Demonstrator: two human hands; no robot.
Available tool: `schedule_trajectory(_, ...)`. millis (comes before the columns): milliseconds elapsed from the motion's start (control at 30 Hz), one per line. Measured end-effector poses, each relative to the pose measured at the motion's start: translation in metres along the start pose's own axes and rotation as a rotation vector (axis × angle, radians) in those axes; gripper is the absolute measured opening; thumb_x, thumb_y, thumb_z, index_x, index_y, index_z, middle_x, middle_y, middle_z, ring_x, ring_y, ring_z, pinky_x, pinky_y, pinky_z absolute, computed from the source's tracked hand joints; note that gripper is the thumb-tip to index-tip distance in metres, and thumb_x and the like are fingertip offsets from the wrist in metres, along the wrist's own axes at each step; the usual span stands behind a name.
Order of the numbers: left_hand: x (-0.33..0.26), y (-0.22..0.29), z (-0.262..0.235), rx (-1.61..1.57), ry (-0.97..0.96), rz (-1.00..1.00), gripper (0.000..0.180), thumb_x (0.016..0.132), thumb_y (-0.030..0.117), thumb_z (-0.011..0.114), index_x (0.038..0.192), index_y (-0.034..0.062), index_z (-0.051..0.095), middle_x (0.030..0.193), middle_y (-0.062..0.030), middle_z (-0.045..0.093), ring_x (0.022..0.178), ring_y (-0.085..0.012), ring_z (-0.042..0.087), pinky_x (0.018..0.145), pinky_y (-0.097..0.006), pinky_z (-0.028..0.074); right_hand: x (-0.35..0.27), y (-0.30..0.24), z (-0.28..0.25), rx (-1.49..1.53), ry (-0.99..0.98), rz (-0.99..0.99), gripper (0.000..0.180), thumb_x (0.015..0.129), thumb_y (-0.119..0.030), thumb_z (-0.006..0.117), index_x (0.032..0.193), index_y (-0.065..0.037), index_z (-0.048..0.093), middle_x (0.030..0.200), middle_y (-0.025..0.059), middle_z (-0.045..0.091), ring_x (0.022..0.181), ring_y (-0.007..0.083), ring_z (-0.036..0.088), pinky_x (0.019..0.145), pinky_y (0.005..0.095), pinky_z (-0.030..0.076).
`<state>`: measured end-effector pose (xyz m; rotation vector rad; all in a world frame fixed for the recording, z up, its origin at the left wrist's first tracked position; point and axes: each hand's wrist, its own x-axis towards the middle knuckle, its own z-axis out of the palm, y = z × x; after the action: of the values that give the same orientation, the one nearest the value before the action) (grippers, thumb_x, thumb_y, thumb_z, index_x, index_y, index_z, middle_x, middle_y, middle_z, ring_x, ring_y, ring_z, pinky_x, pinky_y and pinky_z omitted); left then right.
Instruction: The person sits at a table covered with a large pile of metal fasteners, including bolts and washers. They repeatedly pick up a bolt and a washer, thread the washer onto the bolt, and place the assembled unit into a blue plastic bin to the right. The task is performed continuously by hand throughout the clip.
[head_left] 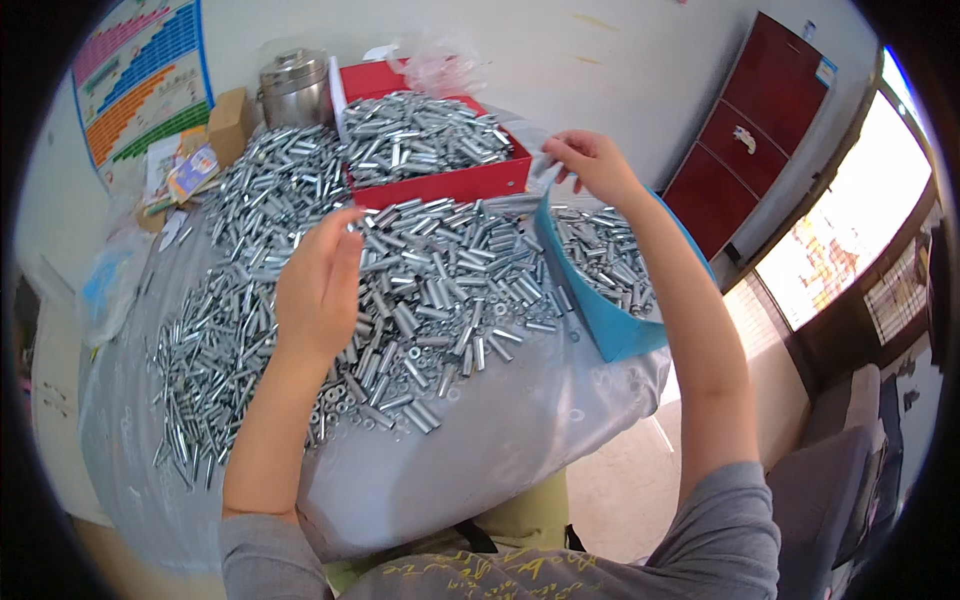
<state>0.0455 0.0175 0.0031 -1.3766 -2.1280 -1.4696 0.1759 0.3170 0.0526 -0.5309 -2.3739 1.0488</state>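
Short silvery metal tubes [400, 318] and small rings lie heaped across the table. My left hand [318, 285] is raised over the left part of this heap, its fingers stretched upward and the thumb apart; nothing shows in it. At the right, my right hand [595, 165] hovers by the far corner of a blue bin [612, 340], fingers loosely bent and apart, with no piece visible between them. More metal tubes [600, 255] lie inside the bin, partly hidden by my right forearm. Behind the heap, a red box [450, 184] is piled high with the same tubes.
A grey plastic cover [480, 420] lies over the round table. A lidded steel pot [296, 88], a cardboard box [228, 125] and a clear plastic bag [445, 68] stand at the back. Dark chairs [825, 480] are at the right, below a red cabinet [745, 130].
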Motion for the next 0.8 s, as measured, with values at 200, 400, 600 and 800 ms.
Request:
schedule_trajectory(200, 0.000, 0.000, -0.004, -0.225, 0.007, 0.022, 0.065, 0.092, 0.052, 0.017, 0.116, -0.0002, 0.046, 0.094, -0.0152, 0.058, 0.089, -0.0287, 0.056, 0.078, -0.033, 0.041, -0.055, -0.106, 0.141, 0.575, -0.270, -0.263, 0.020, 0.089, -0.019, 0.051, 0.098, -0.003, 0.059, 0.065, -0.0026, 0.052, 0.053, 0.0031, 0.045, 0.044, 0.0173, 0.036)
schedule_trajectory(400, 0.007, -0.010, -0.019, -0.332, 0.082, -0.049, 0.063, 0.090, 0.055, 0.023, 0.106, 0.0003, 0.048, 0.067, -0.0077, 0.057, 0.062, -0.0195, 0.057, 0.056, -0.030, 0.042, -0.039, -0.133, 0.187, 0.779, -0.211, -0.249, 0.026, 0.090, -0.022, 0.047, 0.099, 0.000, 0.058, 0.066, -0.0003, 0.054, 0.048, 0.0051, 0.044, 0.042, 0.0188, 0.037)
schedule_trajectory(600, 0.005, -0.022, -0.014, -0.458, 0.055, -0.119, 0.071, 0.083, 0.064, 0.031, 0.109, -0.0007, 0.045, 0.072, -0.0085, 0.058, 0.065, -0.0166, 0.057, 0.057, -0.027, 0.043, -0.043, -0.134, 0.189, 0.693, -0.203, -0.260, 0.024, 0.087, -0.021, 0.050, 0.096, -0.001, 0.059, 0.064, -0.0013, 0.052, 0.049, 0.0045, 0.044, 0.041, 0.0197, 0.036)
schedule_trajectory(800, 0.004, -0.023, -0.026, -0.190, 0.050, -0.109, 0.097, 0.075, 0.076, 0.011, 0.126, -0.0046, 0.034, 0.081, -0.0178, 0.060, 0.078, -0.0317, 0.060, 0.066, -0.036, 0.045, -0.047, -0.133, 0.179, 0.124, 0.037, -0.276, 0.038, 0.084, -0.035, 0.051, 0.079, 0.002, 0.059, 0.056, 0.0114, 0.052, 0.050, 0.0231, 0.050, 0.052, 0.0345, 0.041)
